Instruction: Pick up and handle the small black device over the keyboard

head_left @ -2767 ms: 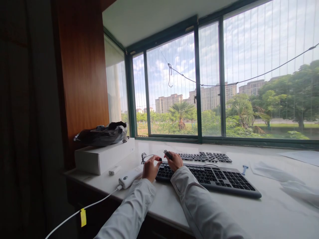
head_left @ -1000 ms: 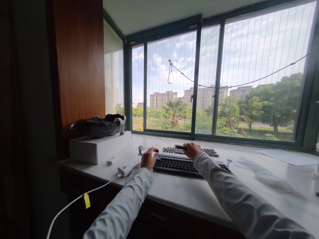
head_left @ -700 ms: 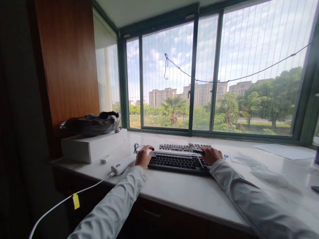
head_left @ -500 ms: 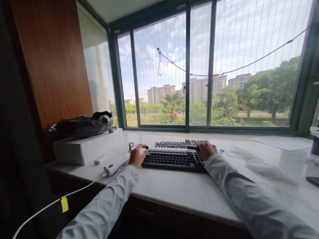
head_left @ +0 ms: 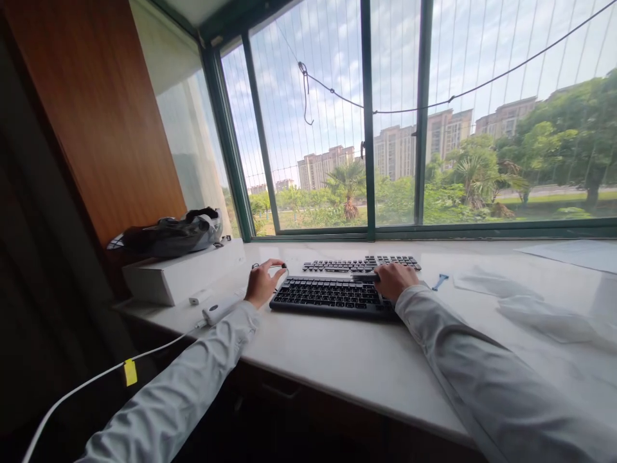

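Note:
A black keyboard lies on the white counter, its frame tilted slightly to my view. My left hand, at its left end, pinches a small black keycap between thumb and finger, raised just above the keyboard's back left corner. My right hand is closed around a black brush, whose bristles point left over the keyboard's back edge. Behind the keyboard, loose black keycaps are laid out in rows. A small blue plastic tool lies right of my right hand.
A white box at the left carries a dark plastic-wrapped bundle. Near it are a white device with a cable and a small white block. Clear plastic bags and paper lie right. Windows border the back.
The view has tilted and shifted, so the keyboard and hands appear slightly higher. The brush still lies over the back edge. The keycap stays pinched in my left hand, now slightly farther above the keyboard.

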{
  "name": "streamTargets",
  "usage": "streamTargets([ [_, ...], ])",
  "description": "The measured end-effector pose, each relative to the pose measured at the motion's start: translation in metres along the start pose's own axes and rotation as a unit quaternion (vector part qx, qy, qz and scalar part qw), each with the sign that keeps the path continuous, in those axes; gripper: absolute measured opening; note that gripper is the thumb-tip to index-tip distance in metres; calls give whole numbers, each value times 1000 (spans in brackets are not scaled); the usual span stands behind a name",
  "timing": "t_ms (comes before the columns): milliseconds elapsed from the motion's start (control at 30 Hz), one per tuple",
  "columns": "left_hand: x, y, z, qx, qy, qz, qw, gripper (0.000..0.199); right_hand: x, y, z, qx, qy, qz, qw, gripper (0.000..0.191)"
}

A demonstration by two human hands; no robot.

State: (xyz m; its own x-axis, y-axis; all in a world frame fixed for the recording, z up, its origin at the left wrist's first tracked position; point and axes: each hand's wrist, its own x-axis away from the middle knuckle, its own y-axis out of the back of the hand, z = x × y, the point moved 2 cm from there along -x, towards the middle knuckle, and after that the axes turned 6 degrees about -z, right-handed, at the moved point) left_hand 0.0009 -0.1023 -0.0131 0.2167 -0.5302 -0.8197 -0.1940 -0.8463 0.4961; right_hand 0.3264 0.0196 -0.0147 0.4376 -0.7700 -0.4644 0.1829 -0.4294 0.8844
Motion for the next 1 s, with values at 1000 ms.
streamTargets([
  [1000,-79,-96,39,-87,-86,360,925,22,2,2,5,-18,2,22,1000,26],
])
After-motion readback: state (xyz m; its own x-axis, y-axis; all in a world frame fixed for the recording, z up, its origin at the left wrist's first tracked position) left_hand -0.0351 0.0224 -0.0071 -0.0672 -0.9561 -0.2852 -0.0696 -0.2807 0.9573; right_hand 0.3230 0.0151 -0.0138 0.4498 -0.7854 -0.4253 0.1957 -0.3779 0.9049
